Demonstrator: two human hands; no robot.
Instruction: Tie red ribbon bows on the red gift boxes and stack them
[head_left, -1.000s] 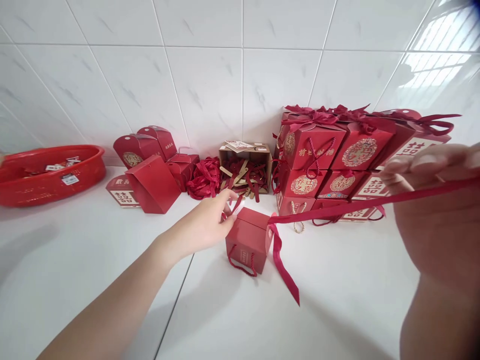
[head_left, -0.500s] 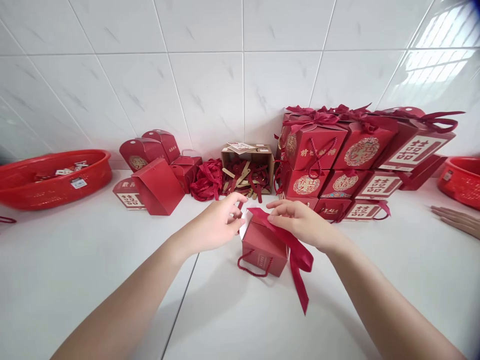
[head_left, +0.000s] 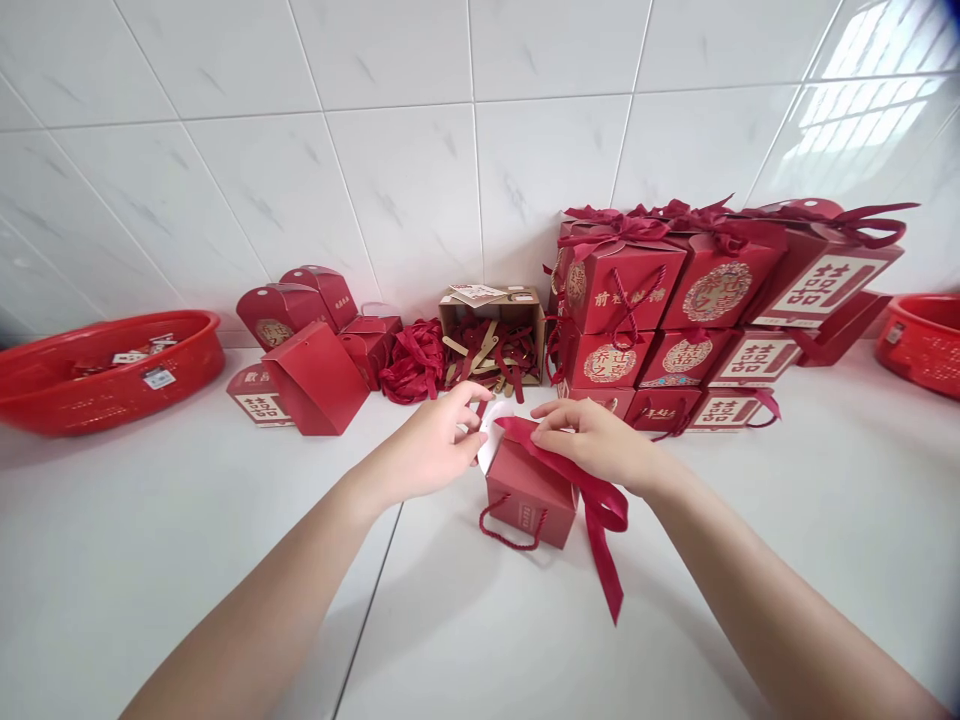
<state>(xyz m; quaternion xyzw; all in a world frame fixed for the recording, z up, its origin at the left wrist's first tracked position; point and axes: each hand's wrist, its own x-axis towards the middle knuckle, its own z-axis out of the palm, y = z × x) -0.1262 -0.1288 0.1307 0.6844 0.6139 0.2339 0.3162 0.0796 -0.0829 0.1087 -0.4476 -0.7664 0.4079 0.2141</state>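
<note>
Box [head_left: 529, 497]: red card, plain on top, small pale lettering on its near face
Cord handle [head_left: 516, 543]: twisted, dark red, looping from that face
Flap [head_left: 491, 432]: raised at the left end, pale side showing
Ribbon [head_left: 604, 572]: deep red, lying across the top, a loop and tail hanging at right
Place: box on the white counter [head_left: 450, 630], between both hands
Right hand [head_left: 600, 440]: pinching the ribbon
Left hand [head_left: 429, 445]: fingers curled beside the flap; cannot tell whether they grip anything

- A tiled indoor workspace is indicated by white wall tiles [head_left: 551, 150] across the top and red boxes [head_left: 688, 352] stacked at right.
- Home or workshop cannot be told.
</note>
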